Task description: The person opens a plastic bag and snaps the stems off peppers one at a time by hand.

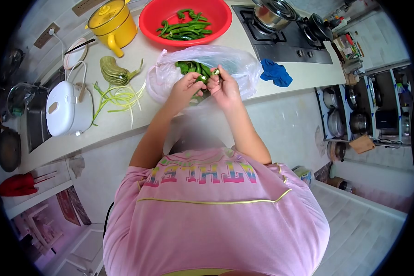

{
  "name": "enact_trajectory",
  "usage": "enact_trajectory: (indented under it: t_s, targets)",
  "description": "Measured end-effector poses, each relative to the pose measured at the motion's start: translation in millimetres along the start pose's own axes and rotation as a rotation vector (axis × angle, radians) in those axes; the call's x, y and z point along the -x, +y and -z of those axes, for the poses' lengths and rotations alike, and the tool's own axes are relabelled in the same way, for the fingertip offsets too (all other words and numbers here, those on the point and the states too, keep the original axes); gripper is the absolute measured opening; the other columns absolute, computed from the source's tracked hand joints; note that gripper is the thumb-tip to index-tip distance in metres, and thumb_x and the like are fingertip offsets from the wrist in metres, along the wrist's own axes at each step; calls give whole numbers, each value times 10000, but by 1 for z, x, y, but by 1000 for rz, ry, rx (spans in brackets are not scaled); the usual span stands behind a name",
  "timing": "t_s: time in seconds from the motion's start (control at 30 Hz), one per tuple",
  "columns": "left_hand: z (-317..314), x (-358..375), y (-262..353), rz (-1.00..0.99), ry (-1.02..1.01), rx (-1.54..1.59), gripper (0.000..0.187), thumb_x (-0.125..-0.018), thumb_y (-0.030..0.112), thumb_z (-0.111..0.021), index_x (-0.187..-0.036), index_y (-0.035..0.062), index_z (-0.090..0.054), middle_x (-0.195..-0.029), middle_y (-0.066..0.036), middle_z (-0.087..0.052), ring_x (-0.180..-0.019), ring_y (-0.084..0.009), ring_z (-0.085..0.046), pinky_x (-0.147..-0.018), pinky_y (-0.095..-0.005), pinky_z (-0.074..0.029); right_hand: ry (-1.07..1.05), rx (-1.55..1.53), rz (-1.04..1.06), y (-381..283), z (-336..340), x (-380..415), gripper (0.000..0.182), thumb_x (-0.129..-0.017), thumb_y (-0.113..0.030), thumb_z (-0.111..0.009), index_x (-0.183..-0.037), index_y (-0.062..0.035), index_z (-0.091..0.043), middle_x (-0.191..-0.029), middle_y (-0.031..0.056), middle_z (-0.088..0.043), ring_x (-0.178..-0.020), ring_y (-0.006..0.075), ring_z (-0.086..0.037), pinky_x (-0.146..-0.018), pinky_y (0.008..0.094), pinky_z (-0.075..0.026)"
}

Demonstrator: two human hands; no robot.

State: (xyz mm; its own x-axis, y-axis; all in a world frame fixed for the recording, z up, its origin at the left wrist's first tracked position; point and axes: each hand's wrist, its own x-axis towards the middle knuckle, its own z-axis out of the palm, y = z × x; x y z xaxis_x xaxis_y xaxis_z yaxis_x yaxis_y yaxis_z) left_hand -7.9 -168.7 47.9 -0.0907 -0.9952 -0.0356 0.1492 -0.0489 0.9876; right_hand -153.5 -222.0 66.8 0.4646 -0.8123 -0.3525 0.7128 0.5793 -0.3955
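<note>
A plastic bag point(163, 79) lies open at the counter's front edge, with green peppers point(188, 67) inside. Over the bag, my left hand point(185, 89) has its fingers closed on a green pepper point(201, 79). Close beside it on the right, my right hand point(224, 87) pinches a small green piece point(216, 72), which looks like a pepper's stem end. Behind the bag stands a red basin point(147, 23) holding several long green peppers point(184, 31).
Left on the counter point(138, 99) are a striped squash point(115, 71), green stalks point(119, 99), a yellow pot point(111, 23) and a white appliance point(69, 110). To the right are a blue cloth point(276, 72) and a stove point(285, 48) bearing a steel pot point(275, 16).
</note>
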Motion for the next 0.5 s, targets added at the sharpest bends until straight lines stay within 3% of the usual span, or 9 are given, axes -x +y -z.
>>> enact_trajectory:
  t_s: [0.07, 0.17, 0.37, 0.5]
  targets:
    - [2, 2, 11, -1, -110, 181, 228, -833, 31, -524, -1056, 2, -487, -1041, -102, -554, -973, -157, -536, -830, -273, -428, -91, -112, -55, -11, 4, 5, 240, -895, -227, -489, -834, 2, -521, -588, 17, -416, -506, 115, -371, -476, 236, -339]
    - [1, 4, 19, -134, -144, 143, 229, -801, -22, -538, -1026, 16, -511, -1012, -96, -561, -1009, -165, -520, -919, -294, -378, -193, -200, -87, -22, 5, 12, 232, -894, -240, -485, -841, -16, -512, -600, 34, -415, -527, 129, -379, -492, 235, -340]
    - [-6, -8, 24, -434, -140, 71, 251, -716, -88, -597, -943, 14, -562, -997, -90, -579, -1033, -194, -507, -931, -320, -371, -182, -143, -75, -27, 4, 25, 220, -889, -241, -490, -851, -26, -511, -632, 39, -437, -548, 126, -393, -507, 233, -348]
    - [-9, -10, 29, -488, -150, 89, 253, -711, -95, -606, -935, 12, -559, -990, -99, -578, -1009, -205, -521, -909, -324, -391, -179, -128, -58, -29, 8, 26, 220, -890, -242, -487, -851, -27, -512, -640, 39, -447, -553, 125, -403, -509, 235, -353]
